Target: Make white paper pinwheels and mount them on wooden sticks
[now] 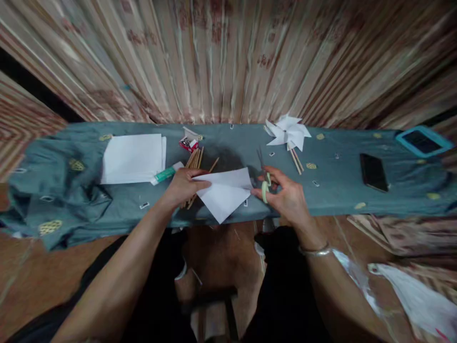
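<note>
My left hand (pixel 183 186) presses on the left edge of a folded white paper sheet (pixel 226 193) that lies at the near edge of a bench covered with teal cloth (pixel 143 209). My right hand (pixel 285 193) grips the pale green handles of a pair of scissors (pixel 264 178), whose blades point away from me, just right of the paper. Under my left hand lie several thin wooden sticks (pixel 196 159).
A stack of white paper (pixel 132 157), a green glue stick (pixel 166 174) and a small red box (pixel 188 141) sit at the left. A white paper pinwheel (pixel 287 132) on sticks, a black phone (pixel 373 171) and a blue-framed tablet (pixel 423 141) sit at the right. Curtains hang behind.
</note>
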`<move>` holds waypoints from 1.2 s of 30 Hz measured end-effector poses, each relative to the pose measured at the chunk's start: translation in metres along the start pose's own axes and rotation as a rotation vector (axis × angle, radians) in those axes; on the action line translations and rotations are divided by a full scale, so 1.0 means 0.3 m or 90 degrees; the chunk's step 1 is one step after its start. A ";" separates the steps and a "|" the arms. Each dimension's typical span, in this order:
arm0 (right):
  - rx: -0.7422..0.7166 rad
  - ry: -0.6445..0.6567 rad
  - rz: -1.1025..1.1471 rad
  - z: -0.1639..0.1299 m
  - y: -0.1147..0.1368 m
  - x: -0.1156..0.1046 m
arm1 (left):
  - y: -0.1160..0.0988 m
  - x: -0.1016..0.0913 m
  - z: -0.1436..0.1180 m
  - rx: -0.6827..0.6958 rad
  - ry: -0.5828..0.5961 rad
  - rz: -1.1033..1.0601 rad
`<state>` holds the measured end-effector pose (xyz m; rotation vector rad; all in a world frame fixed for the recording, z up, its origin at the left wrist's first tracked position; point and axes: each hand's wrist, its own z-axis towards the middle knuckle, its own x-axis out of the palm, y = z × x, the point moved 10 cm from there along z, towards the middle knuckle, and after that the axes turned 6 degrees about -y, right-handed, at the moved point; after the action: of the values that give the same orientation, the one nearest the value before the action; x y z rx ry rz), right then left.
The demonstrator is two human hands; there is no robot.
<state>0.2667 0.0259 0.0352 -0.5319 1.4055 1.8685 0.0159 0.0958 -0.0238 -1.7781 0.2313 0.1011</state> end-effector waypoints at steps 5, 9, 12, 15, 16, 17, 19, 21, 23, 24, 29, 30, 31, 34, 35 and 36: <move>-0.012 0.029 -0.004 -0.001 0.028 0.054 | 0.004 0.039 -0.016 -0.023 0.029 -0.018; 0.060 0.016 0.038 0.011 -0.015 0.068 | -0.013 0.018 -0.015 -0.007 -0.004 -0.134; 0.159 -0.032 0.166 0.033 -0.077 0.072 | -0.034 -0.004 -0.013 0.016 -0.027 -0.294; 0.251 -0.095 0.343 0.056 -0.122 0.083 | -0.043 0.027 -0.019 0.042 0.016 -0.381; 0.271 -0.113 0.388 0.063 -0.126 0.088 | -0.040 0.046 -0.025 0.055 0.031 -0.381; 0.285 -0.128 0.425 0.070 -0.125 0.093 | -0.035 0.068 -0.032 0.068 0.043 -0.364; 0.306 -0.153 0.481 0.081 -0.113 0.105 | -0.008 0.110 -0.047 0.071 0.040 -0.298; 0.316 -0.168 0.524 0.091 -0.090 0.122 | 0.009 0.154 -0.064 0.075 0.039 -0.228; 0.315 -0.169 0.554 0.101 -0.059 0.143 | -0.008 0.181 -0.077 0.107 0.037 -0.200; 0.311 -0.166 0.564 0.107 -0.042 0.154 | -0.015 0.183 -0.077 0.109 0.026 -0.209; 0.297 -0.142 0.595 0.138 0.027 0.201 | -0.048 0.089 -0.037 0.113 -0.132 -0.265; 0.301 -0.138 0.605 0.142 0.034 0.209 | -0.048 0.068 -0.028 0.113 -0.158 -0.261; 0.306 -0.134 0.616 0.145 0.041 0.217 | -0.046 0.051 -0.021 0.109 -0.178 -0.258; 0.324 -0.121 0.651 0.145 0.054 0.239 | -0.035 0.023 -0.006 0.099 -0.209 -0.267; 0.328 -0.113 0.658 0.142 0.059 0.245 | -0.031 0.020 -0.004 0.096 -0.213 -0.275; 0.329 -0.102 0.662 0.139 0.063 0.252 | -0.027 0.020 -0.002 0.089 -0.212 -0.283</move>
<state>0.2072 0.0853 0.0080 0.7342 2.1667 2.0409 0.0234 0.0963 -0.0170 -1.6056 -0.3869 0.0576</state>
